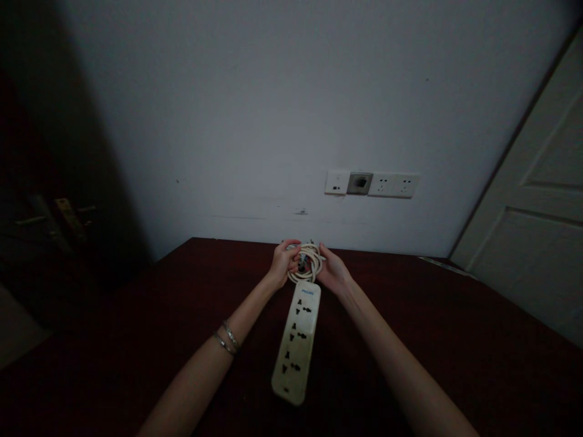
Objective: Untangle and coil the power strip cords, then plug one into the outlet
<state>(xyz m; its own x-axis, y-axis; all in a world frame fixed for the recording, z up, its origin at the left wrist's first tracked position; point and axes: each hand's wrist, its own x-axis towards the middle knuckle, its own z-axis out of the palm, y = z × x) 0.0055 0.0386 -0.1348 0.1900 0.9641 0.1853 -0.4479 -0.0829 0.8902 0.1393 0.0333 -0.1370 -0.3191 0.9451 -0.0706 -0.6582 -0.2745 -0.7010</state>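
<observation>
A white power strip (297, 340) with several sockets lies on the dark red table, its cord end pointing toward the wall. Its white cord (311, 274) is gathered into a round coil just beyond the strip. My left hand (283, 265) is closed on the left side of the coil, thumb on top. On the opposite side, my right hand (333, 269) grips the coil's right edge, its fingers mostly hidden behind the loops. Something small and dark shows inside the coil, too dim to make out.
The dark red table (218, 279) reaches back to a pale wall (255, 121). Wall sockets and switch plates (371, 184) sit above the table's back edge, right of centre. A white panelled door (542, 200) stands at the right. A dark door with a handle (68, 218) is at the left.
</observation>
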